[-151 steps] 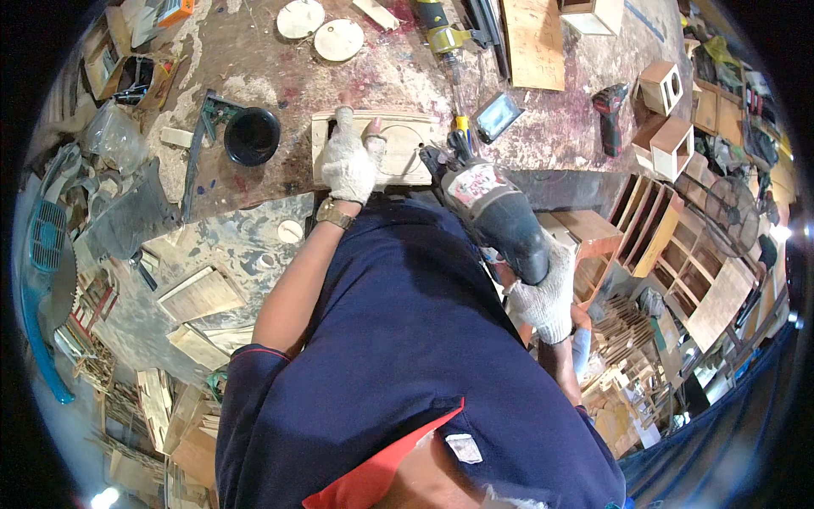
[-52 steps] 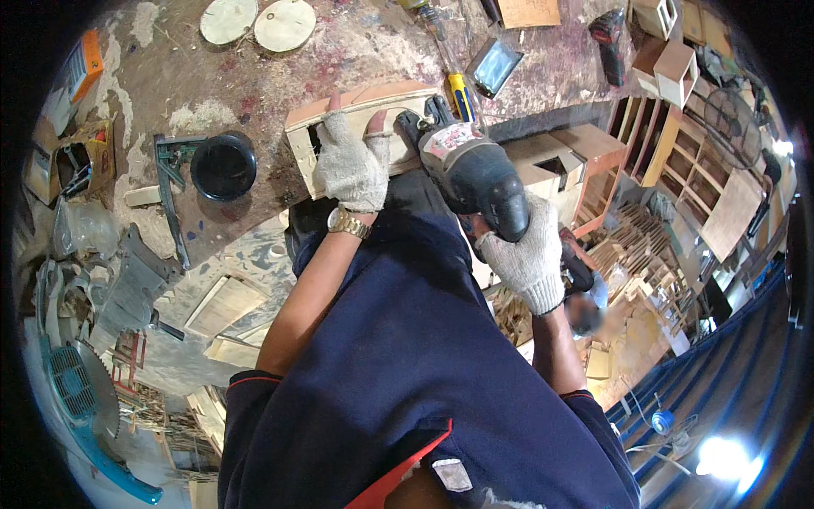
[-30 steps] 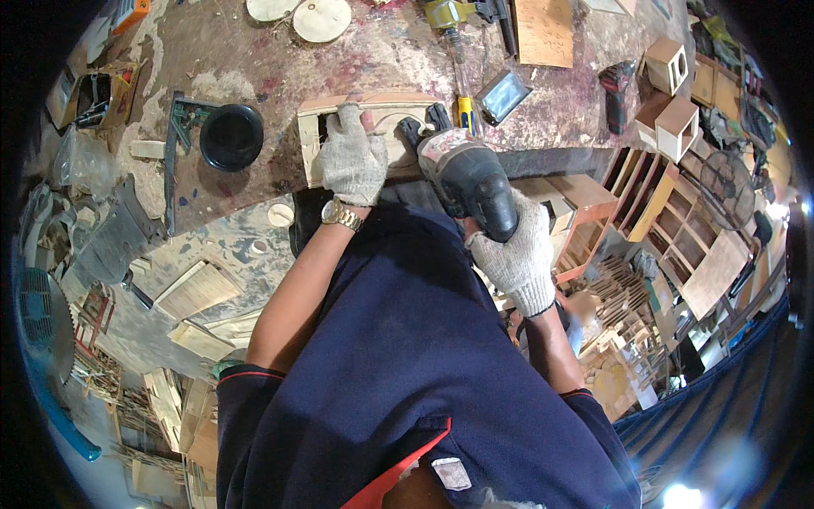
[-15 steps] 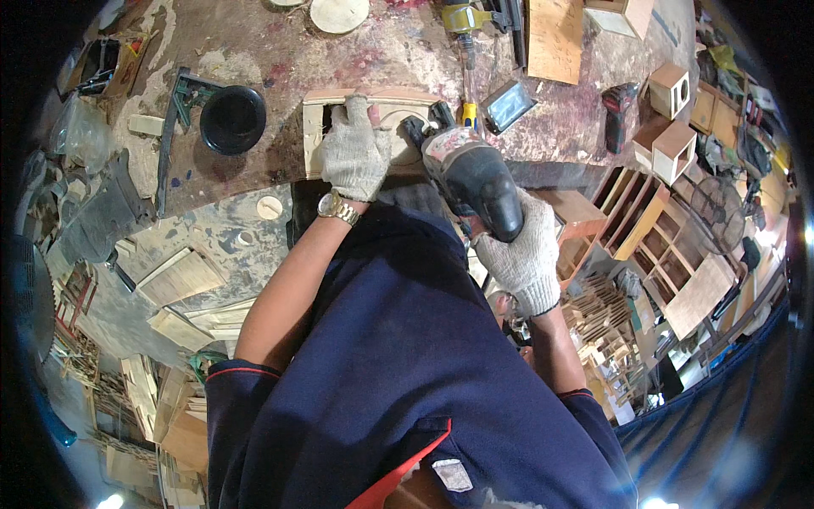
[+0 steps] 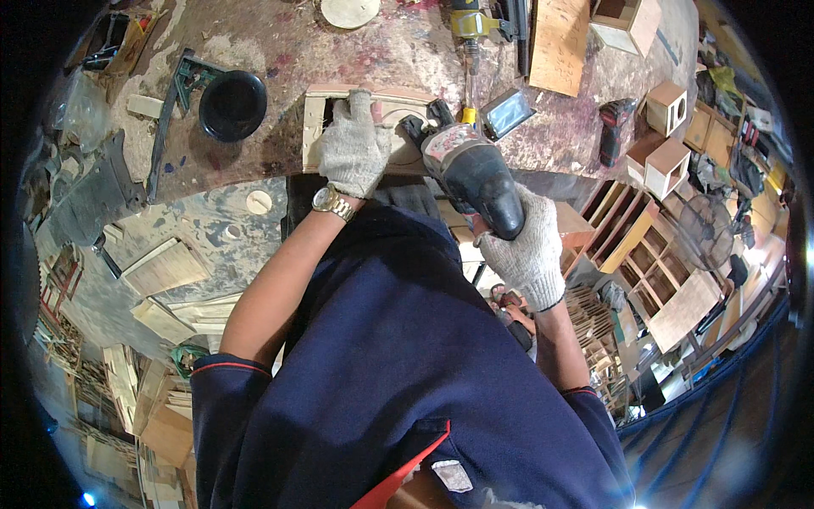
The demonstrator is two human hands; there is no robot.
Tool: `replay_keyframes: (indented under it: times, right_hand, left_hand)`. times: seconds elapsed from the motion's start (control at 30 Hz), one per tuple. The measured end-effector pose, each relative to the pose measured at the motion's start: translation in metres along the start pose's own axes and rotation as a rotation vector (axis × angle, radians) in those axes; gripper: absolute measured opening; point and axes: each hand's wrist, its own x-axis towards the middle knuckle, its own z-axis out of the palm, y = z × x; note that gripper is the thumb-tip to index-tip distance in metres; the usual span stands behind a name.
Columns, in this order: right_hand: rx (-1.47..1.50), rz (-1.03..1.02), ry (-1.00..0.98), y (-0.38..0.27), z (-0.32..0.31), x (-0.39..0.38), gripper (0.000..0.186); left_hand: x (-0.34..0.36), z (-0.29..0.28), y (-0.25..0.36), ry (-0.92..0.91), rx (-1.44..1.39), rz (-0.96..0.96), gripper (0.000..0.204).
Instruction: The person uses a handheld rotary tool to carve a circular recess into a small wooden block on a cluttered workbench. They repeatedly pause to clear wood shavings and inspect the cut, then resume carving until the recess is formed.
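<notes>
My left hand (image 5: 354, 148), in a knitted glove, holds down a pale wooden panel (image 5: 314, 140) at the front edge of the workbench (image 5: 280, 42). One finger stretches toward the panel's far rim; the others bend over it. The panel has a dark opening on its left and a curved shape on its right. My right hand (image 5: 527, 251), also gloved, is closed round the back of a power tool (image 5: 475, 174) with a black housing and a worn red-and-white front. The tool's black front prongs sit at the panel's right end; any blade or bit is hidden.
Left of the panel lie a black round dish (image 5: 232, 106) and a dark try square (image 5: 175, 106). Beyond are a yellow drill (image 5: 469, 24) and a wooden disc (image 5: 350, 10). A phone-like slab (image 5: 506, 113), a red-black driver (image 5: 612, 133) and small wooden boxes (image 5: 659, 165) stand right.
The view has shifted slightly. Both hands keep their hold, and the power tool stays at the panel's right end with hardly any visible movement.
</notes>
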Motion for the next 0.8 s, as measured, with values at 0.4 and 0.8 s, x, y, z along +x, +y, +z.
replay_keyframes:
  times: [0.4,0.8]
  right_hand:
    - [-0.102,-0.081,-0.03,0.013,-0.001,0.005,0.058]
    - [-0.122,-0.164,-0.115,0.014,-0.012,0.017,0.061]
  left_hand:
    - [0.002,0.0,0.002,0.002,-0.005,-0.023,0.034]
    - [0.001,0.0,0.001,0.012,-0.038,-0.011,0.034]
